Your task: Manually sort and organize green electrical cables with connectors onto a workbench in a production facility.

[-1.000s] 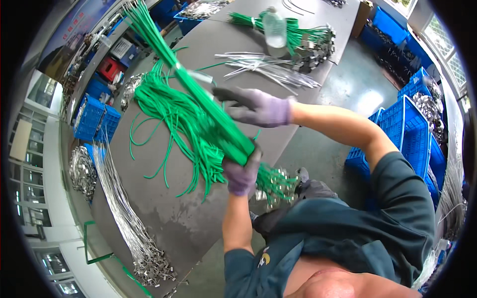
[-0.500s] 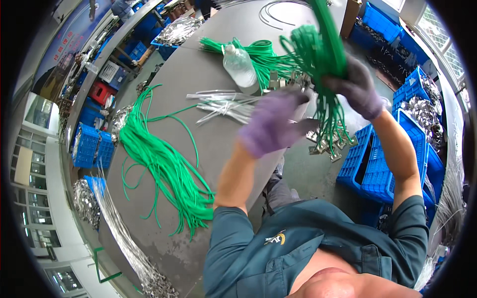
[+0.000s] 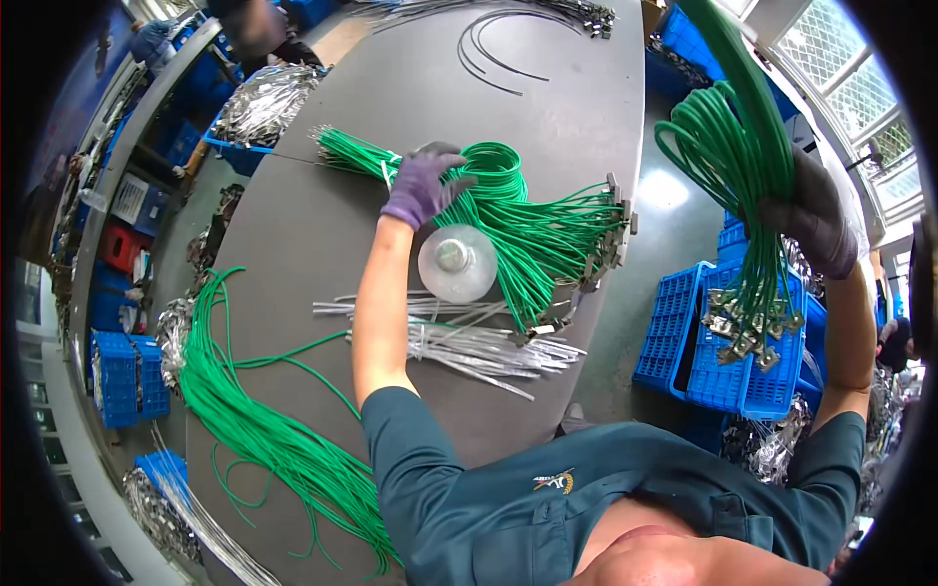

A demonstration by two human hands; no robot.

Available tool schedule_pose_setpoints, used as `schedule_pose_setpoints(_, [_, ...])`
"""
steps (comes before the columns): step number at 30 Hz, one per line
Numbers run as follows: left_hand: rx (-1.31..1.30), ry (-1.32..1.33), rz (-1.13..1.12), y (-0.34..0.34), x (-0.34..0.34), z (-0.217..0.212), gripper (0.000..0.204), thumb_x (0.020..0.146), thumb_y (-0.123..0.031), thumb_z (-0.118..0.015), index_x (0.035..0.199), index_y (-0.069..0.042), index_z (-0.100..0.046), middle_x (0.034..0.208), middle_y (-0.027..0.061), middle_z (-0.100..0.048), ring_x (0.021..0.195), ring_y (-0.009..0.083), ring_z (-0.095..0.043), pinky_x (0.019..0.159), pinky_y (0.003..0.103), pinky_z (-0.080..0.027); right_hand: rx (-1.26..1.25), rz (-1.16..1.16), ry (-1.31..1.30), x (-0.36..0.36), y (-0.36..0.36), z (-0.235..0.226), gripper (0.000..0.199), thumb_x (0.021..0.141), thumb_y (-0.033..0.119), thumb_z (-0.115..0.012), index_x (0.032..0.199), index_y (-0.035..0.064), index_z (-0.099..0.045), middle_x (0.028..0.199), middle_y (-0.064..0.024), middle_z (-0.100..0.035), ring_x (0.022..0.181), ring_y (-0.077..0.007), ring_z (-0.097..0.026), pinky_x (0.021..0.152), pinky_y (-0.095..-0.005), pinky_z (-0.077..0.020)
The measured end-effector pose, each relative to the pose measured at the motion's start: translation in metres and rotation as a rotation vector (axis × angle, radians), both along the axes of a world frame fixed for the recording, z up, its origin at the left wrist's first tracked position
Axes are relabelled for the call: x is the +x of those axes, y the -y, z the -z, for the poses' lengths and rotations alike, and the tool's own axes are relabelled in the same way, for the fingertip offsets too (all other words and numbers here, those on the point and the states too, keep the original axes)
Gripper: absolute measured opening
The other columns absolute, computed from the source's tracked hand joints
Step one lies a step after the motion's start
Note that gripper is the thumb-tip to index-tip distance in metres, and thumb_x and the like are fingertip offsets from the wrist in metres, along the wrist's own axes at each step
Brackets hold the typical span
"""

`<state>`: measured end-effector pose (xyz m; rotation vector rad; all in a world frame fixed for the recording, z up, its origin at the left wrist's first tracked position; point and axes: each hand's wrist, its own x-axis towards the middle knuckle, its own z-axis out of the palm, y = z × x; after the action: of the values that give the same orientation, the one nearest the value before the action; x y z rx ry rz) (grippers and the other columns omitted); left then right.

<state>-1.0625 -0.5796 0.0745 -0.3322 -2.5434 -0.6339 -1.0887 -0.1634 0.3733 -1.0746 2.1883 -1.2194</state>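
Observation:
My right hand (image 3: 813,217), in a dark glove, is closed around a bundle of green cables (image 3: 747,146) with metal end pieces, held up off the table's right side. Over a second green cable bundle (image 3: 523,220) on the table is my left hand (image 3: 425,186), in a purple glove, its fingers apart; whether it touches the cables I cannot tell. That bundle has a coiled loop, and its metal ends lie toward the table's right edge. A clear plastic bottle (image 3: 457,264) stands beside it. Closer to me lies a bunch of whitish strips (image 3: 469,350).
A long loose heap of green cables (image 3: 264,430) covers the table's near left. Black cables (image 3: 498,49) lie at the far end. Blue crates (image 3: 674,322) stand on the floor to the right, and a crate of silvery parts (image 3: 269,103) beyond the left edge. Another person (image 3: 256,29) is at far left.
My right hand has carried its cable bundle farther right, away from the table. My left hand has moved left and away from me, over the bundle on the table. The whole view has shifted.

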Motion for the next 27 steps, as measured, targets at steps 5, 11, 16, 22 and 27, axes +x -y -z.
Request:
schedule_pose_setpoints(5, [-0.175,0.133,-0.130,0.012,-0.057,-0.041,0.045,0.080,-0.050,-0.059,0.076,-0.005,-0.062,0.079,0.0178,-0.061,0.073,0.0363,-0.058,0.063,0.043,-0.046,0.243,-0.071,-0.054,-0.042,0.050,0.018,0.045,0.074,0.010,-0.063,0.116,0.0007,-0.050,0.093,-0.0061,-0.059,0.089,-0.0156,-0.058,0.083,-0.0305,-0.0480])
schedule_pose_setpoints(11, [0.255,0.198,0.085,0.075,0.009,-0.014,0.068,0.065,-0.006,-0.068,0.129,-0.002,-0.042,0.124,0.0184,-0.051,0.119,0.0317,-0.047,0.101,0.036,-0.037,0.306,-0.002,-0.061,-0.071,0.063,0.051,0.057,0.072,0.012,-0.065,0.125,0.0000,-0.045,0.102,-0.0064,-0.056,0.095,-0.0155,-0.054,0.086,-0.0310,-0.0445])
schedule_pose_setpoints(16, [0.773,0.189,0.153,0.044,0.002,0.057,0.084,0.068,-0.012,-0.076,0.137,-0.002,-0.029,0.130,0.0160,-0.045,0.120,0.0280,-0.045,0.102,0.032,-0.036,0.223,0.106,0.049,-0.080,0.072,0.074,0.059,0.072,0.009,-0.065,0.126,-0.0010,-0.044,0.106,-0.0084,-0.059,0.098,-0.0170,-0.057,0.089,-0.0338,-0.0462])
schedule_pose_setpoints(22, [0.513,-0.070,-0.125,0.031,-0.054,0.064,0.023,0.075,-0.022,-0.066,0.088,-0.004,-0.064,0.081,0.0185,-0.063,0.076,0.0335,-0.062,0.070,0.038,-0.049,0.289,0.027,0.014,-0.095,0.098,0.078,0.063,0.070,0.018,-0.065,0.126,-0.0022,-0.044,0.104,-0.0080,-0.059,0.093,-0.0150,-0.056,0.087,-0.0299,-0.0455])
schedule_pose_setpoints(27, [0.279,0.505,-0.297,0.015,-0.111,0.023,0.045,0.073,-0.043,-0.061,0.090,-0.002,-0.065,0.096,0.0245,-0.060,0.092,0.0402,-0.058,0.080,0.044,-0.047,0.458,0.068,-0.037,-0.097,0.128,0.058,0.063,0.070,0.018,-0.063,0.127,-0.0022,-0.044,0.105,-0.0046,-0.057,0.096,-0.0122,-0.052,0.084,-0.0270,-0.0425])
